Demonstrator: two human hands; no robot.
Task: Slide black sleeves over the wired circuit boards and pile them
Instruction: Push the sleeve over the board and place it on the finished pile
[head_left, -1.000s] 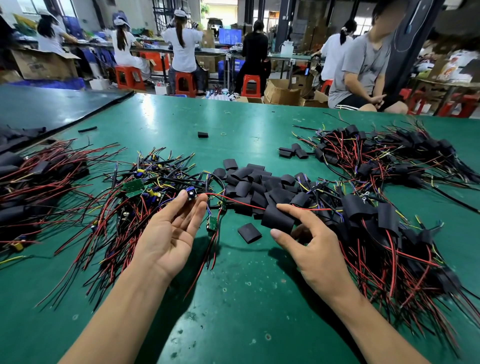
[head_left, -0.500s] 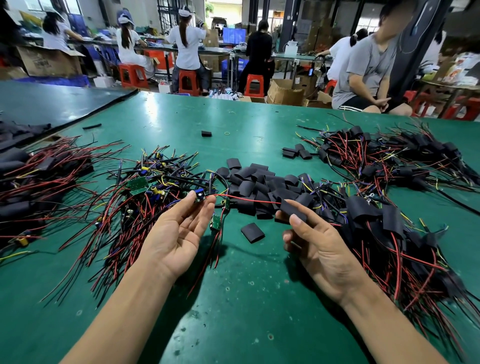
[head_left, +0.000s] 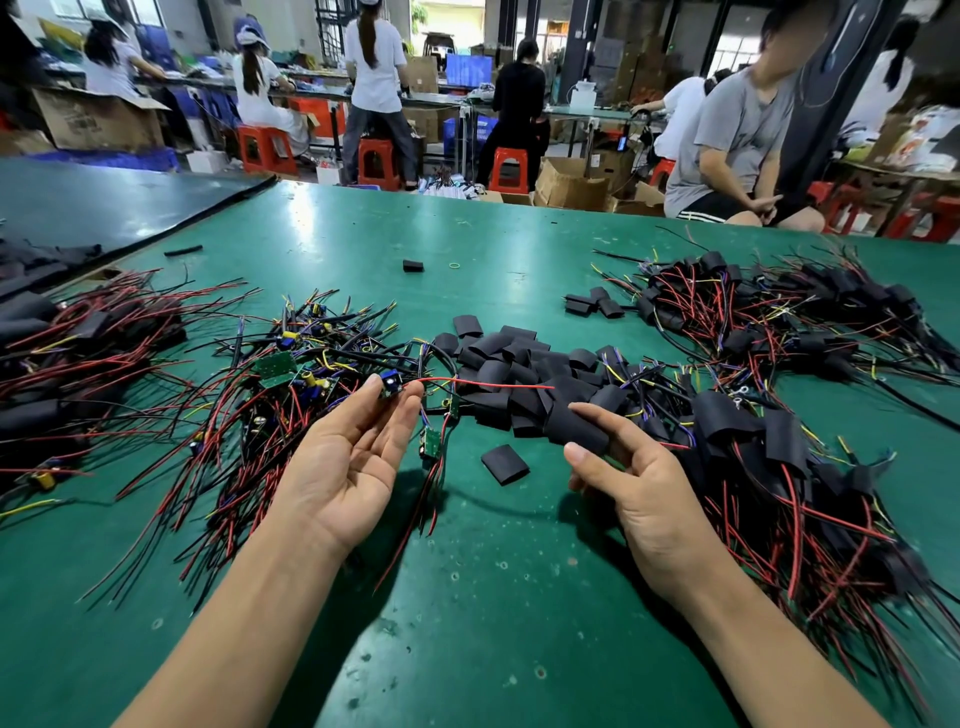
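Black sleeve (head_left: 576, 427) pinched by right hand (head_left: 649, 499) | left hand (head_left: 348, 457) fingers pinch circuit board (head_left: 390, 387)

Holds both bare forearms stretched forward, wrists well apart. Shows left hand (head_left: 348, 467) palm up, fingers nearly straight, pinching a circuit board (head_left: 390, 387) between thumb tip and fingertips. Presents right hand (head_left: 641, 499) palm turned inward, gripping a black sleeve (head_left: 576, 427) between forefinger and thumb.

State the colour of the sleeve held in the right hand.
Black sleeve, pinched in the right hand; head view.
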